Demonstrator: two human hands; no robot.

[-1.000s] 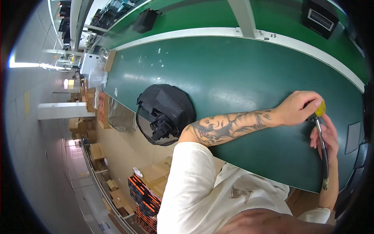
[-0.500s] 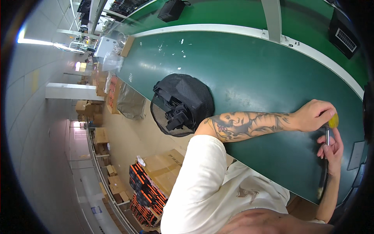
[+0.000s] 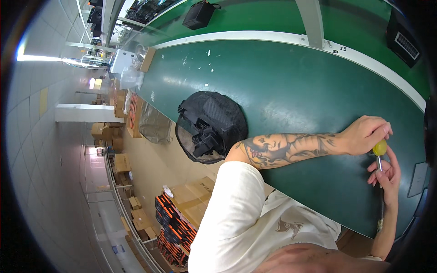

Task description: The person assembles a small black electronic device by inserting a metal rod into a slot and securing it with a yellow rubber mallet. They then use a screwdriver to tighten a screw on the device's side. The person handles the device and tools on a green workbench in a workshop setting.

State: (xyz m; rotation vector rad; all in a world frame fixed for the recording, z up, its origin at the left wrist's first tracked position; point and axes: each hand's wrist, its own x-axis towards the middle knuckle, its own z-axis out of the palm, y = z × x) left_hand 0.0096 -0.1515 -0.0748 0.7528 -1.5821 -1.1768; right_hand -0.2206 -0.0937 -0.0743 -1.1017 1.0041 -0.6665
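Observation:
My left hand (image 3: 366, 134), at the end of a bare tattooed forearm, is curled over the yellow rounded handle (image 3: 379, 147) of a slim tool that looks like a screwdriver. Just below it, my right hand (image 3: 387, 175) closes loosely round the tool's bright metal shaft, thumb against fingers. One right finger reaches up beside the handle. A thin dark length runs on below the right hand toward the table's near edge; its lower end is pale, and I cannot make out what it is. The left fingertips are partly hidden.
On the green table (image 3: 291, 91), a black mesh bag (image 3: 223, 120) holding black strapped parts sits by my left elbow. A grey flat plate (image 3: 417, 179) lies at the right. Cardboard boxes (image 3: 193, 193) and stacked black-and-orange packs (image 3: 175, 223) stand below left. A white post (image 3: 310, 20) rises behind.
The yellow handle has shifted slightly left and down and shows more clearly below my left hand. My right hand stays round the shaft. The view has tilted slightly.

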